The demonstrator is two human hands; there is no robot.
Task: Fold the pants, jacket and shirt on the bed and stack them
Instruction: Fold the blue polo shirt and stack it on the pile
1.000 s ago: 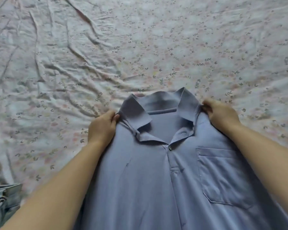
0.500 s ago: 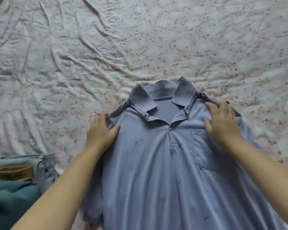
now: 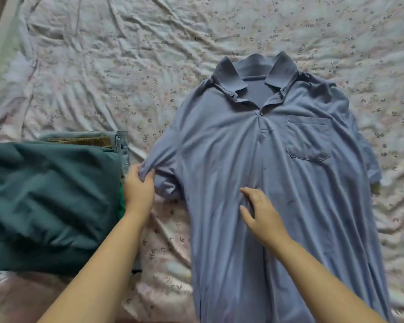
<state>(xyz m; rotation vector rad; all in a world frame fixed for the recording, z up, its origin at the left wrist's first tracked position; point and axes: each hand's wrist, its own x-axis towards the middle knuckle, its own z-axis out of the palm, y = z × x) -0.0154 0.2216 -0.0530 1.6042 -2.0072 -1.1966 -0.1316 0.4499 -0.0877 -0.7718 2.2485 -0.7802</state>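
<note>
Pinched between the thumb and fingers of the left hand (image 3: 139,190) is the edge of the left sleeve (image 3: 160,164) of the shirt (image 3: 254,183); the cloth makes small folds where the hand pulls it outward. Right hand (image 3: 260,212) is open, its fingers apart and a little bent, and it lies on the front of the shirt near the middle, just below the button line. It holds nothing.

The shirt is blue, with a collar (image 3: 254,68) and a chest pocket (image 3: 308,138). It lies face up on the bed (image 3: 126,66), collar far from the person, hem toward the lower edge of the view. The other sleeve (image 3: 369,159) lies at the far side, partly under the body of the shirt.

To the left of the shirt is a pile of folded clothes: a dark green piece (image 3: 49,197) on top and a light blue denim piece (image 3: 119,141) under it. I cannot tell which one is the jacket. The left hand is just beside this pile. The sheet has a small leaf pattern and many wrinkles.
</note>
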